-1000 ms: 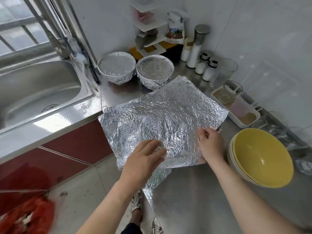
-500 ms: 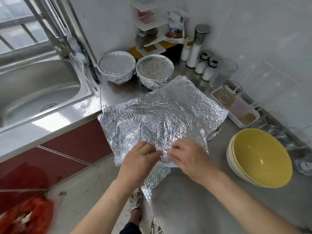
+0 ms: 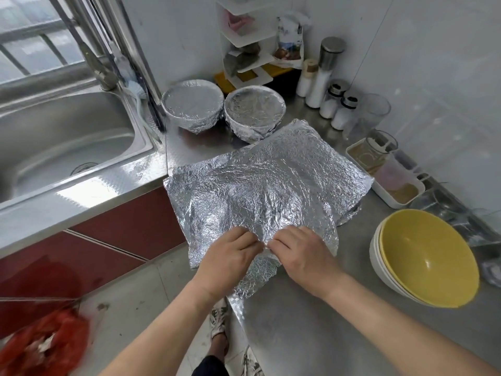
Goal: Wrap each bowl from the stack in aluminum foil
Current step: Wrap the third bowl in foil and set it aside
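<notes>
Surroundings: stainless counter [image 3: 298, 329], sink [image 3: 62, 137] and faucet [image 3: 99, 69] on the left, red cabinet front [image 3: 122, 229] below. Two foil-wrapped bowls [image 3: 193, 108] stand side by side at the back, touching or nearly so, and the right one sits just beyond the far edge of the loose foil. Behind them is a white corner shelf [image 3: 244, 39]. Along the wall are a steel-lidded canister [image 3: 326, 66], two black-capped shakers [image 3: 340, 105] and an empty glass [image 3: 376, 112]. A white tray [image 3: 385, 198] of containers sits just beside the foil's right edge. A red bag [image 3: 46, 346] lies on the floor, blurred.

Nothing stands between the hands and the work. The unwrapped bowl stack [image 3: 423, 256], yellow inside on the top bowl, sits to the right, near the right forearm but apart from it.

Task item: crinkled aluminum foil [image 3: 257, 191], more than one layer, spread mid-counter. Its left edge overhangs the counter front. The centre is domed, and whatever is under it is hidden.

Hands: both at the near edge of the foil, knuckles up, fingertips almost meeting. Left hand [image 3: 230, 256] has its fingers curled, pinching the foil edge. Right hand [image 3: 301, 253] does the same, gripping the same fold just right of the left. A crumpled foil tail pokes out beneath both wrists onto the counter.
</notes>
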{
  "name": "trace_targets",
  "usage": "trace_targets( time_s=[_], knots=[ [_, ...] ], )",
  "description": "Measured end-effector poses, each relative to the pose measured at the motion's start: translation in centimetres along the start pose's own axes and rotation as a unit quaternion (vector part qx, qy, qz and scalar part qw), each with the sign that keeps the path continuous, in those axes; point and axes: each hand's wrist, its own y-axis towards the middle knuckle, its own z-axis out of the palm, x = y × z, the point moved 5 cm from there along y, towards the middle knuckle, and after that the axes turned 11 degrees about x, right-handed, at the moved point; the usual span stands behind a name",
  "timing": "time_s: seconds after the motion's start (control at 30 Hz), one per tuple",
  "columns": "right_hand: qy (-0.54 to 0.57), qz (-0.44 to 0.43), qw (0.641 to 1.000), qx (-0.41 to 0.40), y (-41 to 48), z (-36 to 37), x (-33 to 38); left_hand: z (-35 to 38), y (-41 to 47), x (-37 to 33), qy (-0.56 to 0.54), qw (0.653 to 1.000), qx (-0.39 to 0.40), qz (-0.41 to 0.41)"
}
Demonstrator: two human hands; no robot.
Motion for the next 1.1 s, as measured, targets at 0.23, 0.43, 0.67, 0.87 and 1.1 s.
trace_targets(
  time_s=[0.23, 0.43, 0.67, 0.87, 1.1],
  knots=[
    [-0.010, -0.007, 1.000, -0.010, 0.4, 0.0, 0.5, 0.1, 0.0, 0.8, -0.019, 1.000, 0.013, 0.004],
    [0.059, -0.025, 0.998, -0.010, -0.1, 1.0, -1.4, -0.2, -0.1, 1.3, -0.033, 0.999, 0.002, 0.000],
    [0.062, -0.032, 0.996, -0.048, -0.9, 0.9, -1.8, -0.2, -0.7, 2.1, -0.040, 0.999, -0.007, -0.016],
    [0.025, -0.015, 0.996, -0.079, 0.0, 0.9, -1.3, -0.6, -0.5, 2.2, -0.032, 0.999, -0.022, -0.021],
    [-0.022, 0.012, 0.996, -0.083, 0.9, 1.1, -0.5, -0.3, -0.6, 2.9, -0.028, 0.999, -0.011, -0.027]
  ],
)
